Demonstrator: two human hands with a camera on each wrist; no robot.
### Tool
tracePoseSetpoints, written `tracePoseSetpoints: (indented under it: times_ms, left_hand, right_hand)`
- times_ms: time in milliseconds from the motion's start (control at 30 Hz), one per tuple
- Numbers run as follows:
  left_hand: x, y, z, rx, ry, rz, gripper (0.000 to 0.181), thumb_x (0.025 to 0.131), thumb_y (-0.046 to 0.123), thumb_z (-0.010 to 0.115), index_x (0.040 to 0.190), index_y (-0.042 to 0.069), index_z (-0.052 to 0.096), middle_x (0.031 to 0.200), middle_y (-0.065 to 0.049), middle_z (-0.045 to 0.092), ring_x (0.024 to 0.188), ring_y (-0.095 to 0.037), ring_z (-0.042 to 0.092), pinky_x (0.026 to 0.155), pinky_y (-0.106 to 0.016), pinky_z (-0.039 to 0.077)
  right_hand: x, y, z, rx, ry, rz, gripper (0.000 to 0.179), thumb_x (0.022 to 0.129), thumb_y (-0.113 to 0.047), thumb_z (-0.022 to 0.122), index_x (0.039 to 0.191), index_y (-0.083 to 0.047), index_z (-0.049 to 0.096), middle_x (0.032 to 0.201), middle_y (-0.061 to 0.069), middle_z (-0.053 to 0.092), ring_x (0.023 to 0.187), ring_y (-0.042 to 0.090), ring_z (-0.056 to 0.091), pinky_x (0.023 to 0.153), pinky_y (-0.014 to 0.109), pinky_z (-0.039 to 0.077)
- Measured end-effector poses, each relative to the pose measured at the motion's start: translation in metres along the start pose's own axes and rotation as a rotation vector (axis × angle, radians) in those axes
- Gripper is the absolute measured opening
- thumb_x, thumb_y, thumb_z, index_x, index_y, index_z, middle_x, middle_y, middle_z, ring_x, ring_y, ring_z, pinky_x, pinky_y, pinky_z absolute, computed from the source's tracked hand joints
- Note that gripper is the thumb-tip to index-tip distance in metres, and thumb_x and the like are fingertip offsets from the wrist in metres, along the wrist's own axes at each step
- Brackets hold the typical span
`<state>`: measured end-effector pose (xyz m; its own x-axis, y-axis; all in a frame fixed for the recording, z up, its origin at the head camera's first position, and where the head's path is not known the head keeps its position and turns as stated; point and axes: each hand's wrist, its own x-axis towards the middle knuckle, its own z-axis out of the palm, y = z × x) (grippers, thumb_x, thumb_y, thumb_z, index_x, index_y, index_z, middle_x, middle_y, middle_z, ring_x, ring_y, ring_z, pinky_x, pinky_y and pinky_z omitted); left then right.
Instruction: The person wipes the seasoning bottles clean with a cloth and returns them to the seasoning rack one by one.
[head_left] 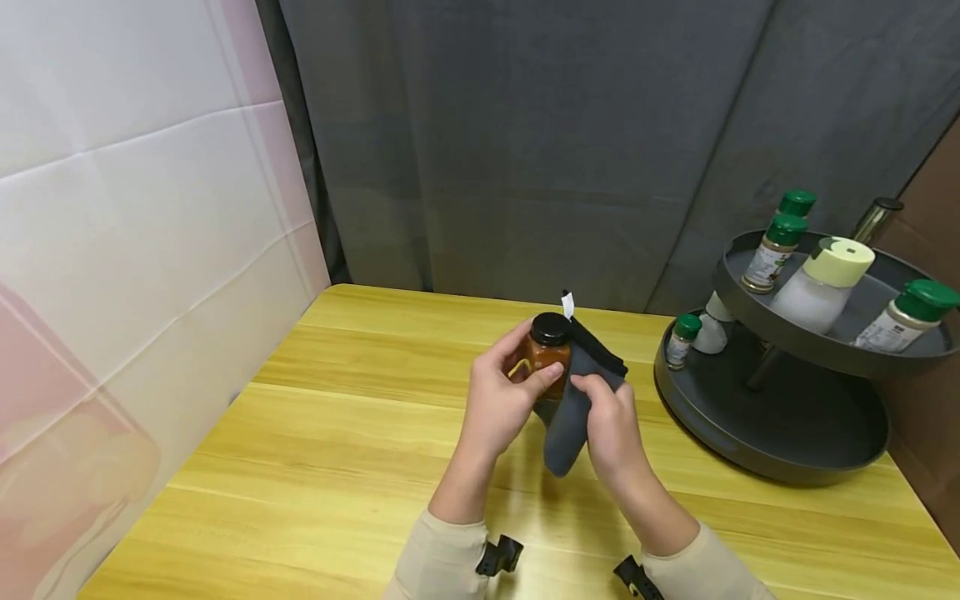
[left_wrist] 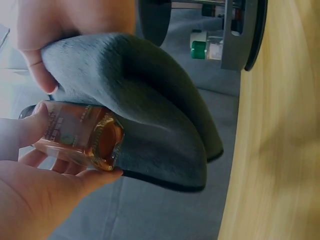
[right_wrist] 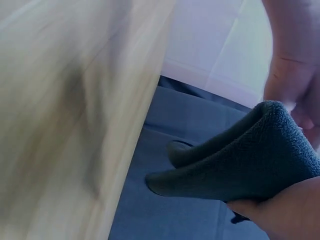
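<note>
The left hand [head_left: 498, 402] is gripping the jar [head_left: 549, 353] above the table [head_left: 360, 433]; the right hand [head_left: 613, 423] is pinching the cloth [head_left: 572, 417] against it, seemingly wiping. Covering more is probably calling for turning it.

The gray cloth [head_left: 576, 417] hides part of the jar [head_left: 540, 353], whose label [left_wrist: 70, 122] is too blurred to read.

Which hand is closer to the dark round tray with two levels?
Right. The right hand pinches the grey cloth, left of the tray; the left hand is farther away, holding the jar.
</note>
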<state>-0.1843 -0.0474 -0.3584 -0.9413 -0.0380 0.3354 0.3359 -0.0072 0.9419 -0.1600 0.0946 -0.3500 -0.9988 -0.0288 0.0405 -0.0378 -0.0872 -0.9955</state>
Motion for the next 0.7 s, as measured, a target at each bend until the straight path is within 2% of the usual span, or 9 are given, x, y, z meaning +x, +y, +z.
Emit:
tracePoseSetpoints:
  times_ms: [67, 133, 233, 300, 400, 500, 600, 667, 700]
  left_hand:
    - [0.000, 0.000, 0.001, 0.006, -0.006, 0.000, 0.061, 0.089, -0.001, 0.082, 0.147, 0.011, 0.065, 0.138, -0.012, 0.071, 0.119, -0.027, 0.073, 0.095, -0.041, 0.059]
    - [0.000, -0.001, 0.002, 0.006, -0.021, -0.004, 0.061, 0.090, -0.001, 0.081, 0.147, 0.013, 0.065, 0.138, -0.012, 0.071, 0.119, -0.028, 0.072, 0.097, -0.043, 0.060]
    - [0.000, -0.002, 0.003, -0.003, -0.049, -0.010, 0.061, 0.090, -0.002, 0.080, 0.147, 0.014, 0.065, 0.138, -0.012, 0.071, 0.119, -0.029, 0.072, 0.098, -0.045, 0.061]
    - [0.000, -0.002, 0.004, -0.004, -0.056, -0.014, 0.060, 0.091, -0.002, 0.080, 0.147, 0.014, 0.065, 0.137, -0.012, 0.071, 0.119, -0.029, 0.072, 0.098, -0.045, 0.062]
    - [0.000, -0.002, 0.004, 0.001, -0.041, -0.015, 0.059, 0.091, -0.001, 0.080, 0.147, 0.013, 0.065, 0.136, -0.013, 0.072, 0.118, -0.029, 0.072, 0.098, -0.047, 0.061]
    - [0.000, -0.002, 0.003, 0.016, -0.012, -0.016, 0.060, 0.091, 0.000, 0.081, 0.147, 0.012, 0.064, 0.135, -0.013, 0.072, 0.118, -0.029, 0.072, 0.098, -0.048, 0.060]
    - [0.001, 0.000, 0.002, 0.035, 0.002, -0.012, 0.061, 0.090, 0.001, 0.081, 0.148, 0.011, 0.063, 0.136, -0.013, 0.072, 0.121, -0.028, 0.072, 0.098, -0.047, 0.059]
    - [0.001, 0.000, 0.001, 0.038, 0.000, -0.015, 0.062, 0.090, 0.001, 0.082, 0.148, 0.011, 0.063, 0.139, -0.013, 0.071, 0.122, -0.029, 0.072, 0.099, -0.046, 0.060]
    - [0.001, 0.000, 0.001, 0.038, -0.004, -0.017, 0.062, 0.090, 0.001, 0.082, 0.149, 0.011, 0.063, 0.139, -0.013, 0.071, 0.123, -0.029, 0.072, 0.099, -0.047, 0.060]
  right_hand:
    - [0.001, -0.004, -0.001, 0.037, -0.012, 0.010, 0.033, 0.109, -0.017, 0.040, 0.132, 0.004, 0.053, 0.120, 0.009, 0.057, 0.107, 0.019, 0.060, 0.095, 0.024, 0.051]
    - [0.002, -0.010, -0.001, 0.060, -0.012, -0.024, 0.037, 0.109, -0.016, 0.039, 0.139, 0.004, 0.049, 0.129, 0.010, 0.055, 0.116, 0.019, 0.058, 0.099, 0.023, 0.050]
    - [0.000, -0.017, -0.001, 0.058, 0.020, -0.097, 0.038, 0.109, -0.016, 0.041, 0.140, 0.005, 0.047, 0.130, 0.010, 0.053, 0.117, 0.019, 0.055, 0.099, 0.022, 0.048]
    - [-0.001, -0.017, 0.000, 0.039, 0.047, -0.133, 0.034, 0.108, -0.016, 0.043, 0.135, 0.003, 0.049, 0.122, 0.006, 0.053, 0.109, 0.018, 0.053, 0.095, 0.022, 0.046]
    - [-0.002, -0.011, 0.002, 0.022, 0.064, -0.158, 0.020, 0.107, -0.013, 0.044, 0.116, 0.003, 0.054, 0.099, 0.004, 0.052, 0.088, 0.017, 0.050, 0.083, 0.026, 0.045]
    - [-0.001, 0.000, 0.002, 0.013, 0.059, -0.114, 0.016, 0.107, -0.012, 0.045, 0.104, 0.001, 0.053, 0.088, 0.002, 0.050, 0.079, 0.016, 0.050, 0.077, 0.026, 0.044]
    - [0.000, 0.007, 0.001, 0.045, 0.024, -0.024, 0.021, 0.108, -0.014, 0.044, 0.110, 0.003, 0.055, 0.095, 0.002, 0.056, 0.087, 0.016, 0.059, 0.080, 0.025, 0.051]
    - [0.000, 0.007, 0.000, 0.066, 0.002, 0.018, 0.027, 0.108, -0.016, 0.042, 0.122, 0.003, 0.054, 0.107, 0.003, 0.058, 0.098, 0.017, 0.062, 0.086, 0.025, 0.053]
    - [0.001, 0.006, -0.001, 0.076, -0.006, 0.027, 0.029, 0.108, -0.016, 0.041, 0.124, 0.005, 0.054, 0.108, 0.004, 0.058, 0.098, 0.018, 0.062, 0.086, 0.026, 0.054]
